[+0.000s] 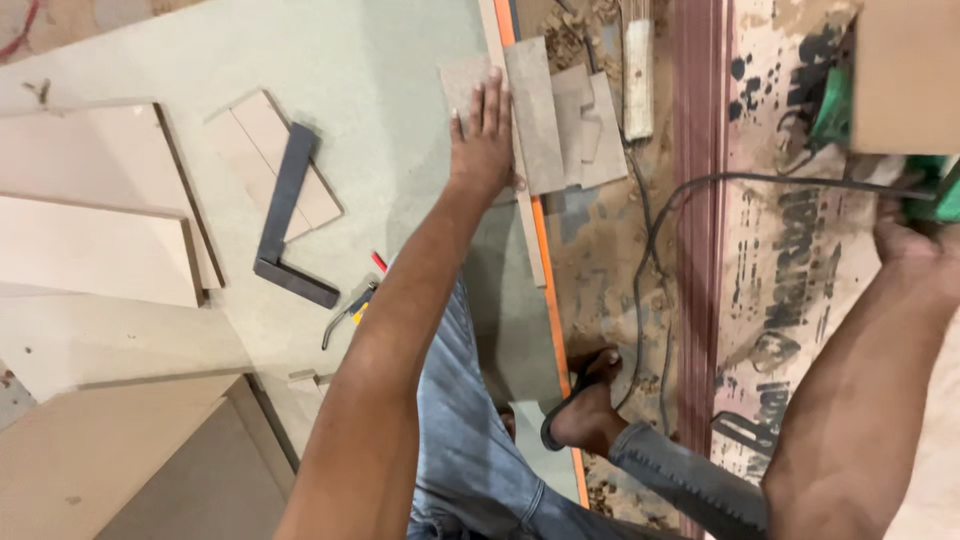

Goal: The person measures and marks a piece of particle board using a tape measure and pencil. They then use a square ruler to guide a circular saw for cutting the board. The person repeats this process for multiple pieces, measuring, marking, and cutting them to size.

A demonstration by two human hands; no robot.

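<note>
My left hand [482,135] lies flat, fingers together, on a small grey board offcut [462,82] at the right edge of a large pale board [350,60]. More grey offcuts [560,115] overlap just to its right. My right hand [912,240] is at the far right edge and grips a green power tool [940,195], mostly cut off by the frame. A black cord [700,185] runs from the tool across the floor. My foot in a black sandal [585,405] stands on the sawdust below.
A dark steel try square [285,215] lies on beige strips at left. A small hand tool with a red and yellow handle [352,305] lies nearby. Beige panels [90,220] are stacked at far left. A reddish strip [698,110] and printed cardboard [790,260] cover the floor.
</note>
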